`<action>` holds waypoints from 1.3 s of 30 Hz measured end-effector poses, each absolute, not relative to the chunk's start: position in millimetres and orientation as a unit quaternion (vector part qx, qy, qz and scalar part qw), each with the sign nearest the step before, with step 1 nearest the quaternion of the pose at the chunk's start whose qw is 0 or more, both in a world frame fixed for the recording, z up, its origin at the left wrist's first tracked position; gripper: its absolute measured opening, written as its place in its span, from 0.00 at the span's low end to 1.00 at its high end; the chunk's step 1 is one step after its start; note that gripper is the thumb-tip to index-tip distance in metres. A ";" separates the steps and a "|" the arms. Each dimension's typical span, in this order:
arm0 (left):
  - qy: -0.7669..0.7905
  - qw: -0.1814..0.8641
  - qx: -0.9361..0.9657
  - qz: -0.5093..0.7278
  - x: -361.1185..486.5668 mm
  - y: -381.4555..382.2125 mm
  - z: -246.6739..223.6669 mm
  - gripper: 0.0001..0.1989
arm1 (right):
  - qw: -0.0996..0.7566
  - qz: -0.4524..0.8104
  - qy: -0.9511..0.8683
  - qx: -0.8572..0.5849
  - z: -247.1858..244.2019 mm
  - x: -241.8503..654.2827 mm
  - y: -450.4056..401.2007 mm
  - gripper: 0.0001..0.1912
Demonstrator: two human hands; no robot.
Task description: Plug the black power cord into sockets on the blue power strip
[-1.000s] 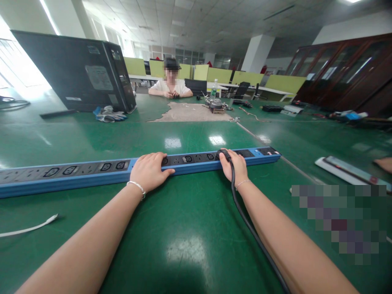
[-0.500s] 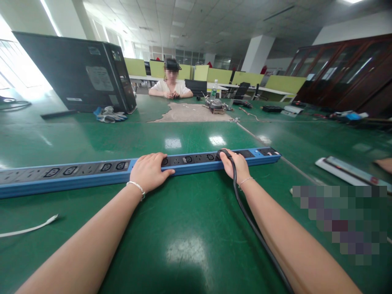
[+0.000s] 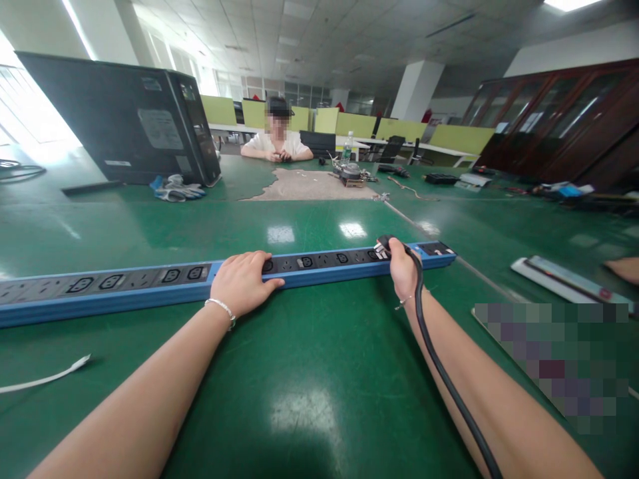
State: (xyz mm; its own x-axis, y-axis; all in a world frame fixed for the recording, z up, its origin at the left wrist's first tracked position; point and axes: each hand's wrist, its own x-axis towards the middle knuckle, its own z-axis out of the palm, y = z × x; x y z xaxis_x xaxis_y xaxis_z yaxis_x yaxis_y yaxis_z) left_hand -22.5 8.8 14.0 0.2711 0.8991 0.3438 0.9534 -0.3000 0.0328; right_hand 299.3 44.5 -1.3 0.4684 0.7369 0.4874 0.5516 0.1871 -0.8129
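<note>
A long blue power strip (image 3: 324, 272) with black sockets lies across the green table. My left hand (image 3: 242, 283) grips it near its middle, fingers over the top and thumb along the front side. Pinched in my right hand (image 3: 403, 269) is a black power plug (image 3: 385, 240), its metal pins bare and pointing left, just above the strip's right part. The plug's black cord (image 3: 442, 376) runs down along my right forearm and out of the bottom edge.
A white cable (image 3: 52, 380) lies at front left. Behind the strip stand a black computer case (image 3: 120, 126) and gloves (image 3: 177, 189). A person (image 3: 277, 143) sits across the table. At right lie a white-edged flat object (image 3: 564, 283) and a blurred-out item (image 3: 554, 362).
My right hand has drawn the plug out of a socket and moved right with it, so its pins now show. My left hand has stayed on the power strip.
</note>
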 end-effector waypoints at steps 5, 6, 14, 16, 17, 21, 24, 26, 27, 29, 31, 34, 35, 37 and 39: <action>-0.590 0.088 -0.789 -0.145 -21.9 8.6 14.5 0.27 | 0.567 0.079 -0.567 -0.593 3.5 268.4 29.9 0.23; -0.590 0.087 -0.790 -0.146 -21.9 8.5 14.6 0.27 | 0.554 0.077 -0.591 -0.581 5.4 257.5 25.5 0.23; -0.580 0.068 -0.791 -0.180 -22.6 8.1 12.5 0.26 | 0.463 0.159 -0.707 -0.511 9.4 168.0 10.0 0.18; -0.580 0.065 -0.791 -0.184 -22.7 7.9 12.0 0.26 | 0.451 0.154 -0.707 -0.523 10.0 152.5 12.8 0.17; -0.580 0.066 -0.791 -0.185 -22.7 7.9 11.7 0.26 | 0.440 0.147 -0.708 -0.533 10.8 146.6 14.1 0.16; -0.573 0.073 -0.793 -0.193 -22.9 7.8 10.8 0.26 | 0.392 0.119 -0.712 -0.570 14.8 135.4 15.2 0.15; -0.567 0.067 -0.796 -0.200 -23.1 8.1 10.7 0.26 | 0.375 0.098 -0.715 -0.582 17.0 133.1 13.4 0.16; -0.567 0.060 -0.796 -0.202 -23.2 8.4 10.9 0.26 | 0.359 0.076 -0.721 -0.588 18.3 130.7 12.8 0.16; -0.568 0.057 -0.796 -0.202 -23.2 8.5 11.0 0.25 | 0.348 0.063 -0.725 -0.591 19.2 129.0 12.7 0.16; -0.569 0.054 -0.795 -0.201 -23.2 8.6 11.2 0.25 | 0.321 0.032 -0.735 -0.597 21.5 124.6 12.9 0.15; -0.570 0.053 -0.795 -0.201 -23.0 8.4 11.4 0.25 | 0.292 -0.007 -0.747 -0.598 24.4 120.0 12.4 0.14; -0.571 0.055 -0.793 -0.205 -22.5 8.0 11.5 0.23 | 0.255 -0.056 -0.762 -0.592 28.0 114.2 10.3 0.14; -0.571 0.057 -0.793 -0.206 -22.4 7.8 11.5 0.22 | 0.247 -0.067 -0.766 -0.589 28.4 112.9 9.5 0.14; -0.571 0.061 -0.792 -0.207 -22.3 7.6 11.5 0.20 | 0.239 -0.081 -0.774 -0.581 27.5 111.2 8.2 0.14; -0.571 0.064 -0.792 -0.206 -22.3 7.7 11.5 0.19 | 0.242 -0.091 -0.776 -0.575 25.0 111.0 7.5 0.14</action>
